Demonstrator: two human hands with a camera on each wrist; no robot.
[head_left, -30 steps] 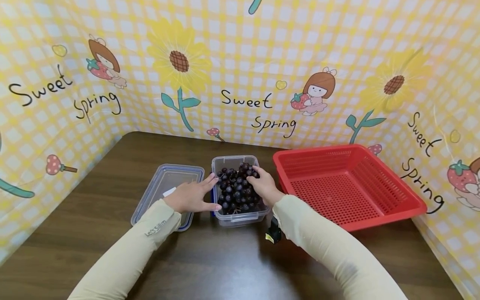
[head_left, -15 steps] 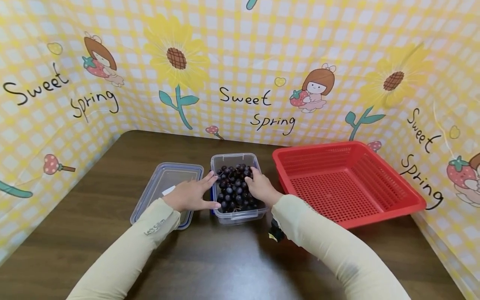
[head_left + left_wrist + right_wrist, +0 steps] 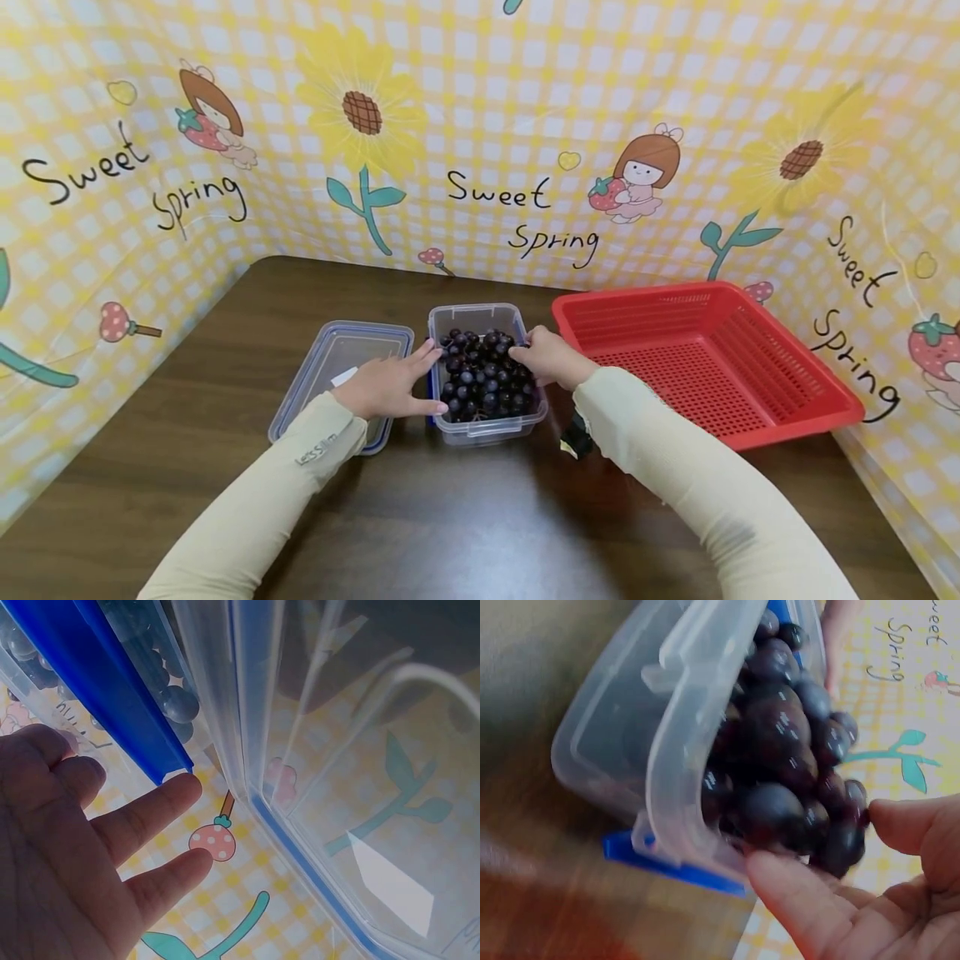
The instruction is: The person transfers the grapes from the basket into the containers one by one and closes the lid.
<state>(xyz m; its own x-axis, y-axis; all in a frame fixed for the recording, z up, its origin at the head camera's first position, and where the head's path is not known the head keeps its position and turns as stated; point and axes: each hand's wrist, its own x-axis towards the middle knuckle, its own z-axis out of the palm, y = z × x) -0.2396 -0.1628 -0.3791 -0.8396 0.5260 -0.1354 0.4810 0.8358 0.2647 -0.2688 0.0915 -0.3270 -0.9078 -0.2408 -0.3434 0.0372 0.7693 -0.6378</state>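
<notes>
A clear plastic food box with blue side clips holds a bunch of dark purple grapes. My left hand is at the box's left side, fingers spread, fingertips at its edge; the left wrist view has a fingertip by the blue clip. At the right rim is my right hand, its thumb side toward the grapes. In the right wrist view, fingers are spread about the box's edge, one digit against the outermost grapes. No grape is seen lifted out.
The box's clear lid, edged in blue, lies to the left, partly under my left hand and wrist. A red perforated basket stands on the right. All rest on a dark wooden table before a yellow checked cloth.
My right hand has shifted from over the grapes rightward to the box's right rim. My left hand has kept its place, and the box stays put beside the lid.
</notes>
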